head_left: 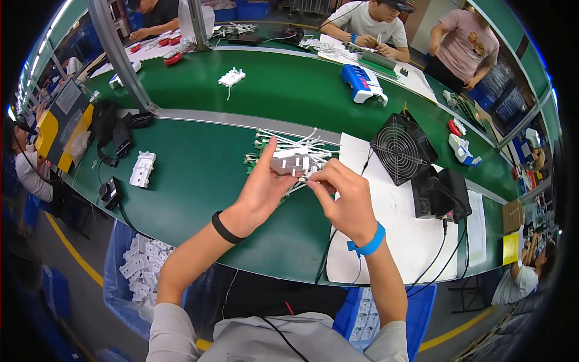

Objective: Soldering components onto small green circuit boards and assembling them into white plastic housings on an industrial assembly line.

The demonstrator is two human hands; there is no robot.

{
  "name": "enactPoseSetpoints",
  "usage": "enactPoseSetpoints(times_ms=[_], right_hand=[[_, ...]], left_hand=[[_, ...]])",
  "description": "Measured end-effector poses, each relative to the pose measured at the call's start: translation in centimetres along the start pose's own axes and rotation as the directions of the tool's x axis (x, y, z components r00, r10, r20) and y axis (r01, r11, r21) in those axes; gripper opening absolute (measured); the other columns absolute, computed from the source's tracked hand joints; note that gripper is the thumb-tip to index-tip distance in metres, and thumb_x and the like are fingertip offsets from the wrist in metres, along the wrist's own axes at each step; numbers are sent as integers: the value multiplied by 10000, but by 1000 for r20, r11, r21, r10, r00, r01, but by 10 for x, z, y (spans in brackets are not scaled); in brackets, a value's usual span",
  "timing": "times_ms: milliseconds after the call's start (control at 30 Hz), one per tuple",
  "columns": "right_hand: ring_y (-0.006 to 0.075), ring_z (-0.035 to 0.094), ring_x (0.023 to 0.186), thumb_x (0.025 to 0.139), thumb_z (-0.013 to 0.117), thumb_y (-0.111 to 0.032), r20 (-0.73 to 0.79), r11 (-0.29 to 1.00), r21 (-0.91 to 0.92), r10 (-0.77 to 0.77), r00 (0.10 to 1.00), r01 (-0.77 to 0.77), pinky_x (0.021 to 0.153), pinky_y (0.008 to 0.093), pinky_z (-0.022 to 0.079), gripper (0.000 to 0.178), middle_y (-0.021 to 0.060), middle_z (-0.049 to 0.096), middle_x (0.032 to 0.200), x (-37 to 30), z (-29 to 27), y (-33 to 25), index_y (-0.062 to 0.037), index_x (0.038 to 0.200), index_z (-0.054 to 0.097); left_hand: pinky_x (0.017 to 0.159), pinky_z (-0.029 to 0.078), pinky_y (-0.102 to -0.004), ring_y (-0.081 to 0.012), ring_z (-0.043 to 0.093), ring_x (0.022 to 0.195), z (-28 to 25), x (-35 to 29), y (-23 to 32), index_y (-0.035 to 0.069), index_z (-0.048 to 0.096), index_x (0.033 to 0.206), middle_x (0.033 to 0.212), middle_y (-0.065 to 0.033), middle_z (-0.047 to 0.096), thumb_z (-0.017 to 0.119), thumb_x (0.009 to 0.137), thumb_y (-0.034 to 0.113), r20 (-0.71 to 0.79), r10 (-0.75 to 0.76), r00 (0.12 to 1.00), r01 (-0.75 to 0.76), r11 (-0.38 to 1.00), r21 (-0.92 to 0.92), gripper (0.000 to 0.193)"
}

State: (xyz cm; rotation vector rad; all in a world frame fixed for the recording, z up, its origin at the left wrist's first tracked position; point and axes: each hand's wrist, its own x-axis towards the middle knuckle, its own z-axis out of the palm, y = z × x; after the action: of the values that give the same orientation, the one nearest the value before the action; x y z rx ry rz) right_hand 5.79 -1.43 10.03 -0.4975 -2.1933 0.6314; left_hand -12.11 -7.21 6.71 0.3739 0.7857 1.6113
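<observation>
My left hand [256, 196] grips a small white plastic housing [289, 163] by its left side, thumb up along its edge. At the housing's right end, the fingertips of my right hand [347, 196] are pinched together. Whatever sits between them is too small to make out. Just behind both hands lies a bundle of white cables [310, 143] with small green pieces at its left, partly hidden by the housing and my fingers. A similar white plastic part [143, 169] rests on the green bench to the left.
A black fan [398, 148] and a black box [449, 193] with cords stand right, beside white paper [386, 241]. A blue-and-white device [363, 84] and a white part [231, 76] sit on the green belt [283, 78]. Below left is a bag of white parts [145, 265]. Co-workers sit opposite.
</observation>
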Motion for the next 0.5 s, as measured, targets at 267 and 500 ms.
enactPoseSetpoints(times_ms=[267, 500], right_hand=[[256, 654, 702, 836, 757, -45, 21, 1000, -27, -2, 1000, 3, 619, 372, 509, 83, 80, 625, 806, -9, -14, 1, -38, 867, 681], [239, 639, 693, 846, 751, -38, -14, 996, -87, 36, 999, -37, 621, 361, 496, 73, 71, 622, 800, -6, -14, 10, -34, 863, 680]], left_hand=[[1084, 458, -387, -217, 583, 1143, 3, 8, -3, -8, 571, 1234, 1215, -113, 626, 495, 1071, 527, -111, 73, 991, -69, 997, 35, 564], [1095, 458, -354, -181, 573, 1165, 6, -6, -11, 13, 546, 1332, 1265, -89, 618, 486, 1083, 504, -22, -37, 999, 38, 999, 29, 553]])
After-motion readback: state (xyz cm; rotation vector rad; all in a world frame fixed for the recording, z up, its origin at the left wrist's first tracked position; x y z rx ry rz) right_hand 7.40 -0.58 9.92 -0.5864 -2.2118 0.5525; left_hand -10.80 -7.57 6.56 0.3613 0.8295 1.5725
